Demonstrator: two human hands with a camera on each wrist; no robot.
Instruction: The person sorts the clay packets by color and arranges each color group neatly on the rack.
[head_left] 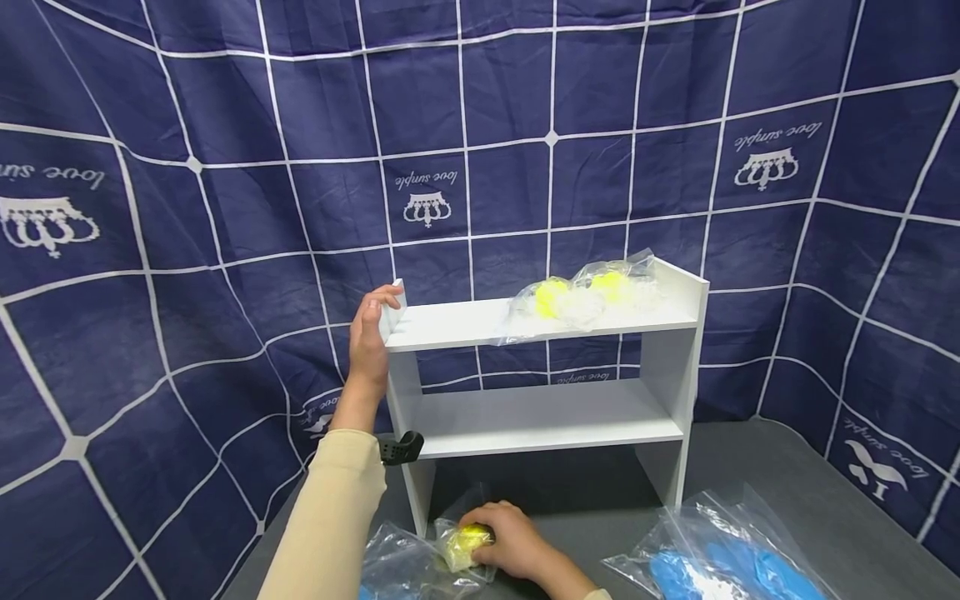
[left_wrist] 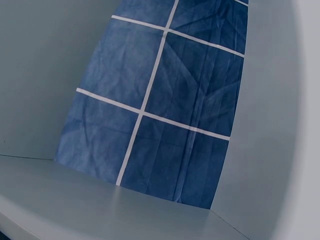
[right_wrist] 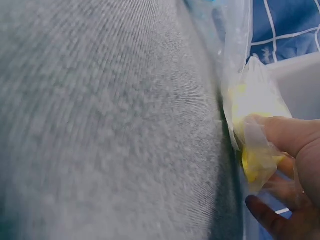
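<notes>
Pinching down at the bottom centre of the head view, the right grip [head_left: 510, 537] is holding a yellow packet [head_left: 461, 547] in clear plastic, thumb and fingers bent about it, just beside the left foot of the white shelf unit [head_left: 667, 367]. Over at centre left, the left grip [head_left: 369, 342] is hooking its fingers over the raised left end panel [head_left: 394, 315]. Two bagged yellow pieces [head_left: 551, 297] are lying up on the top board [head_left: 450, 321], right of the frame's centre, their plastic overlapping its front edge. Down at lower right, a clear bag with blue contents [head_left: 738, 558] is resting on the grey surface [head_left: 570, 529], and another clear bag [head_left: 405, 558], showing a little blue, is lying at the bottom edge, left of centre.

So the work is looking partway along: two yellow pieces are sitting up top, while the packet in hand and the blue goods are remaining below, presumably awaiting a place.

Over to the left wrist view: pale panels [left_wrist: 272, 115] are framing blue checked cloth [left_wrist: 150, 105]; no fingers are showing, so this angle isn't telling us about that grip.

And in the right wrist view, the thumb and fingers are gripping the yellow packet at the right of the frame, with blue plastic peeking in at the top. Whether the packet is clearing the surface, I'm not able to tell.
</notes>
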